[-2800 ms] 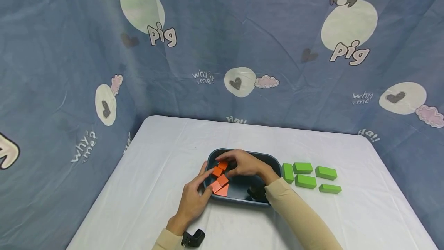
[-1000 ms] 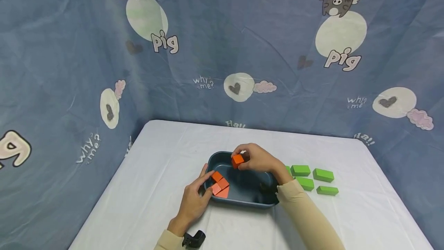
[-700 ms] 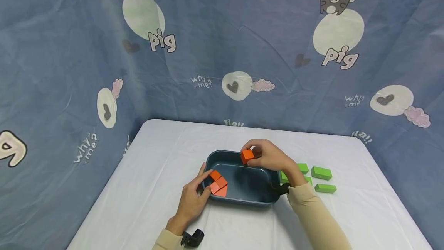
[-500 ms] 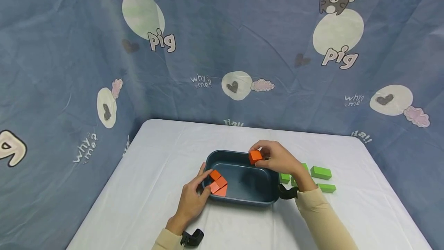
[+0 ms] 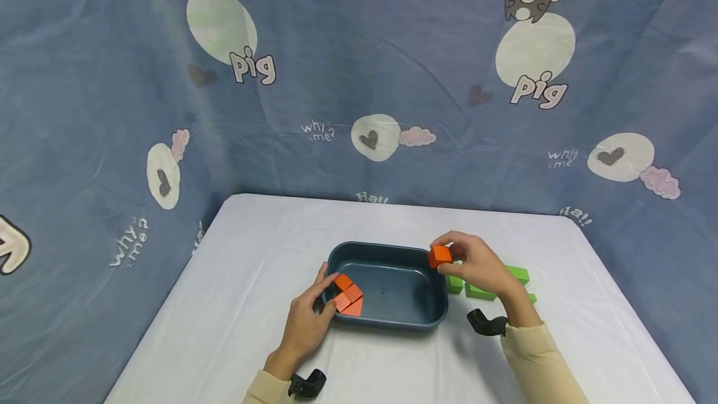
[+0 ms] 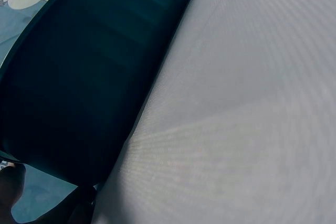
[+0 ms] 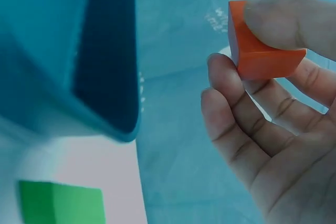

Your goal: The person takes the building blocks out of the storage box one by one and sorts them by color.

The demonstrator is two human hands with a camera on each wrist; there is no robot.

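A dark blue tub (image 5: 387, 323) sits mid-table, its outer wall (image 6: 84, 87) filling the left wrist view. Three orange blocks (image 5: 348, 297) lie in its left end. My left hand (image 5: 307, 317) grips the tub's left rim, thumb inside near those blocks. My right hand (image 5: 473, 264) pinches one orange block (image 5: 440, 255) in the air over the tub's right rim; the right wrist view shows that block (image 7: 260, 45) between thumb and fingers beside the tub's corner (image 7: 105, 77). Green blocks (image 5: 477, 288) lie on the cloth under and behind the right hand.
The table is covered in a white cloth (image 5: 252, 248), with blue patterned fabric (image 5: 359, 80) hung behind and at both sides. A green block (image 7: 60, 203) lies just right of the tub. Black wrist mounts (image 5: 485, 323) show on both arms.
My right hand has lifted one orange block out of the tub's left end and carried it rightward to above the tub's right rim. The left hand has stayed on the left rim.
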